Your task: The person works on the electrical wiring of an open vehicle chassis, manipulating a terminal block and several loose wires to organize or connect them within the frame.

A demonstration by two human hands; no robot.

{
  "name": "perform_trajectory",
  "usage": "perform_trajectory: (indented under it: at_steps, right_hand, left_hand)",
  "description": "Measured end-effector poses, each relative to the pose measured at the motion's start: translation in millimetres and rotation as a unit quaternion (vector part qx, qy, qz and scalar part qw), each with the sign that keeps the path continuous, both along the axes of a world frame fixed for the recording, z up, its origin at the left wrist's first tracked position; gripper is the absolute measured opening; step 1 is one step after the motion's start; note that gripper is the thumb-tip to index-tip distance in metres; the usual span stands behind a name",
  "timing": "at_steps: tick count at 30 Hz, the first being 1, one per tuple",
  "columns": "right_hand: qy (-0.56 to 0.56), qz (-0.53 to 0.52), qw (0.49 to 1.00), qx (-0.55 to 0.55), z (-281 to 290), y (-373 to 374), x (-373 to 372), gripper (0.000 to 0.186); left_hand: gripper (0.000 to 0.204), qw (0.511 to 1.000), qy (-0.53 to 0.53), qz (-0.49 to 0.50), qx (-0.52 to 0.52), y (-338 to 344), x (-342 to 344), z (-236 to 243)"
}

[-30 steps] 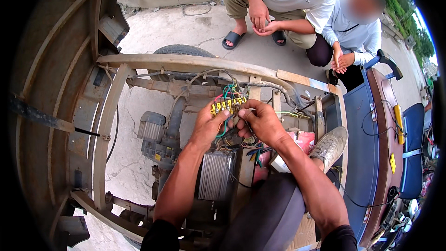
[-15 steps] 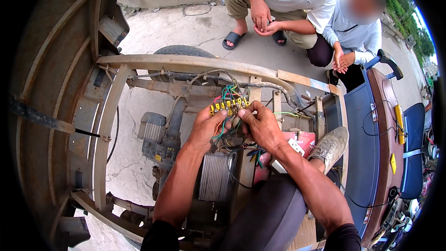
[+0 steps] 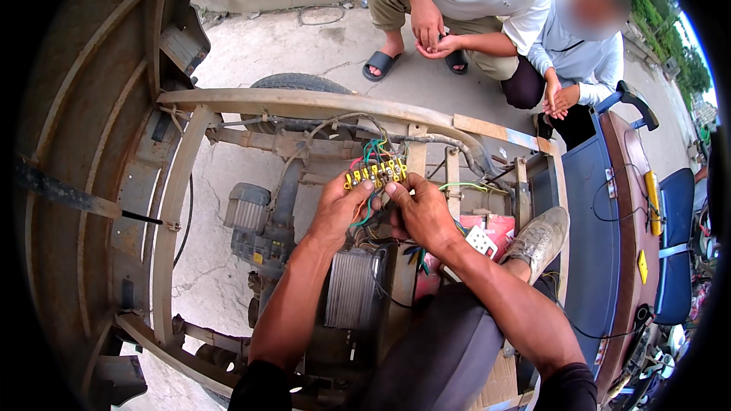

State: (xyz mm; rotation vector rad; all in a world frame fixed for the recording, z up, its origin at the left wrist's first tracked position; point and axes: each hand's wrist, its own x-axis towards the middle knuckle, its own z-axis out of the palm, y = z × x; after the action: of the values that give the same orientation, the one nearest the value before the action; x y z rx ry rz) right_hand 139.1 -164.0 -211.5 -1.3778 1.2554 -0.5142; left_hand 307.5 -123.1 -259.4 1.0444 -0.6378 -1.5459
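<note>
A yellow terminal block (image 3: 375,174) with red, green and other thin wires is held over the open metal frame of a vehicle. My left hand (image 3: 335,209) grips its left end, thumb at the lower edge. My right hand (image 3: 422,213) is closed around its right end and the wires beneath, some fingers hidden. Below lie a finned metal box (image 3: 349,289), tangled wires (image 3: 365,237) and a white power strip (image 3: 480,241) on red items (image 3: 499,228). A motor with a finned housing (image 3: 247,205) sits left of my arms. My shoe (image 3: 544,243) rests at the frame's right.
Two people (image 3: 457,15) (image 3: 579,53) crouch beyond the frame's top rail (image 3: 304,99), hands together. A tyre (image 3: 289,84) is behind the rail. A rusty raised panel (image 3: 84,183) fills the left. A blue-sided bench (image 3: 571,251), yellow tool (image 3: 652,202) and dark seat (image 3: 674,243) are at the right.
My right hand has moved slightly down along the block, its thumb now below the right half. More of the white power strip shows beside it. My left hand keeps its grip, nearly still.
</note>
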Motion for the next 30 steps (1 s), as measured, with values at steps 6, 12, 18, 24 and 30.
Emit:
perform_trajectory:
  at_steps: [6, 12, 18, 24, 30]
  right_hand:
    - [0.094, 0.041, 0.986, -0.131, 8, 1, 2, 0.022]
    - [0.223, 0.199, 0.899, -0.321, 19, -20, -17, 0.023]
    - [0.286, 0.258, 0.688, -0.615, 37, -37, -17, 0.009]
    - [0.303, 0.251, 0.699, -0.597, 28, -33, -8, 0.017]
    - [0.312, 0.251, 0.696, -0.596, 33, -33, -12, 0.012]
  left_hand:
    - [0.028, 0.999, -0.03, 0.015, -0.005, -3, -5, 8]
    - [0.032, 1.0, -0.028, 0.007, -0.004, 1, 2, 5]
    - [0.025, 0.999, -0.019, 0.006, 0.041, -2, 0, 13]
    - [0.017, 0.997, -0.052, 0.005, 0.061, -3, -2, 13]
    - [0.016, 0.998, -0.022, -0.002, 0.056, -3, 2, 5]
